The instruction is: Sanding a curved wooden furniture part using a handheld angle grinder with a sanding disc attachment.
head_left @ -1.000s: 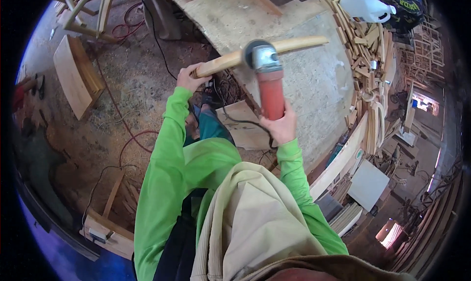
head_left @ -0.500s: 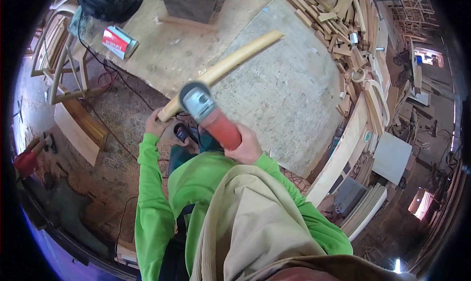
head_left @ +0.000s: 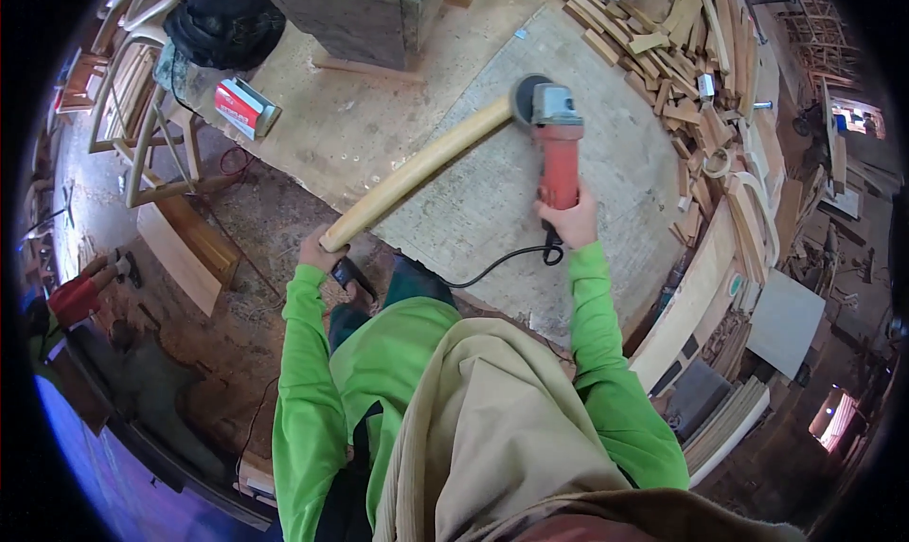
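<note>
My left hand point(head_left: 320, 250) is wrapped round the near end of a long, rounded piece of pale wood point(head_left: 417, 177). The wood slants away to the right over the worktable point(head_left: 606, 135). In my right hand point(head_left: 574, 222) is a red angle grinder point(head_left: 560, 154), gripped by its body. Its round disc point(head_left: 526, 99) meets the far end of the wood, or lies just over it. A black cord point(head_left: 492, 261) loops from the grinder back toward my body.
Scrap wood pieces point(head_left: 677, 69) are heaped at the table's far right. A grey block-like stand point(head_left: 365, 17), a black bag-like bundle point(head_left: 225, 26) and a red-and-white box point(head_left: 244, 108) occupy the far left. A wooden chair frame point(head_left: 156, 149) stands left. Another person's red clothing point(head_left: 74, 302) shows at far left.
My right hand has carried the grinder away from me and to the right, from near the wood's held end to its far end. The left hand keeps its hold.
</note>
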Demonstrator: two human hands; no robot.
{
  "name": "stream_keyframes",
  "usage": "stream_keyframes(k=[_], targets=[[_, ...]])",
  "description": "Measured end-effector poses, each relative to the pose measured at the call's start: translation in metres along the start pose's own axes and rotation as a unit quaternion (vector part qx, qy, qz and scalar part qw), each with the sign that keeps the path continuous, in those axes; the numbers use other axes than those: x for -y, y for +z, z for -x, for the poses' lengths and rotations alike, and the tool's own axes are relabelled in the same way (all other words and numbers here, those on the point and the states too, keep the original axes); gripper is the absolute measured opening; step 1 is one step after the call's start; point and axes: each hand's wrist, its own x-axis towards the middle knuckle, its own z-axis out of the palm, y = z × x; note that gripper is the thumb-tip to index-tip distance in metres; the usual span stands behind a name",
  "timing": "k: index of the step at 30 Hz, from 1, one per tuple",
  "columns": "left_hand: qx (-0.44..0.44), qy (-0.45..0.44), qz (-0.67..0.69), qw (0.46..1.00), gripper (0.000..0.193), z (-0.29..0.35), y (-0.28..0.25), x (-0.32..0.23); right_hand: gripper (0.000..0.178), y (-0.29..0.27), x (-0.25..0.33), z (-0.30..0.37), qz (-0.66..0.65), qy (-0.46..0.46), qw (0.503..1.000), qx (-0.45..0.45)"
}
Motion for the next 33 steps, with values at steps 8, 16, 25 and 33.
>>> stream_keyframes(k=[8,16,25,33], targets=[[0.039,0.034,0.043,0.998,0.046,0.013,0.002,-0.022,0.056,0.033,0.041,0.052,0.038,0.027,0.995,0.092],[-0.064,0.104,-0.01,0.993,0.038,0.024,0.021,-0.021,0.054,0.089,0.077,0.124,0.063,0.023,0.986,0.15],[-0.137,0.145,-0.054,0.978,0.04,0.037,0.021,-0.032,0.044,0.034,0.053,0.087,0.086,0.013,0.994,0.072],[-0.117,0.133,-0.033,0.984,0.04,0.039,0.025,-0.024,0.051,0.091,0.062,0.158,0.122,-0.021,0.979,0.161]])
